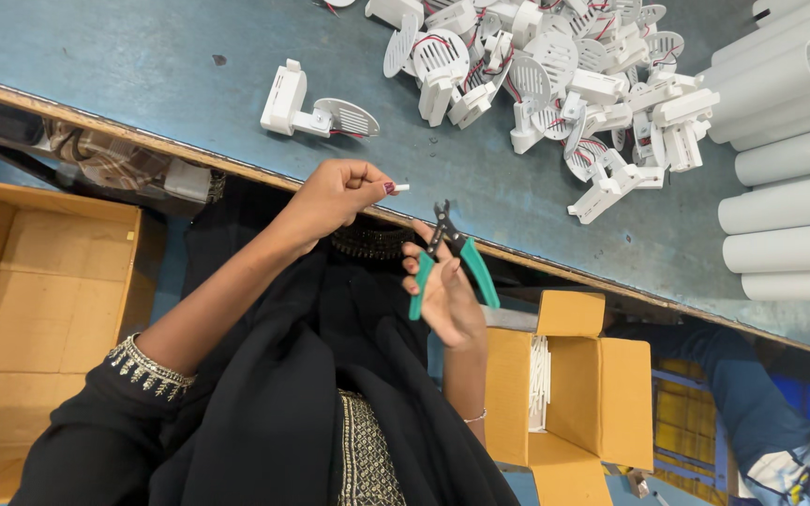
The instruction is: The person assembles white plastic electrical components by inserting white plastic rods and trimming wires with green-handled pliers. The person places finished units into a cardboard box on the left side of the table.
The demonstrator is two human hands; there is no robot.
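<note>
My left hand point(335, 192) is closed, pinching a small white piece point(400, 188) at its fingertips just over the near edge of the blue worktable point(142, 66). My right hand point(447, 290) holds a pair of green-handled cutting pliers point(447, 253), jaws pointing up toward the white piece, a short gap between them. Both hands hover over my black-clad lap. A single white plastic fixture with a round slotted disc point(316, 111) lies on the table just beyond my left hand.
A heap of white plastic fixtures with red wires point(555, 75) covers the table's far middle. White tubes point(789, 169) are stacked at the right. An open cardboard box point(564, 384) with white sticks stands below; a larger empty carton point(39, 281) sits left. Another person's blue sleeve point(761, 412) is lower right.
</note>
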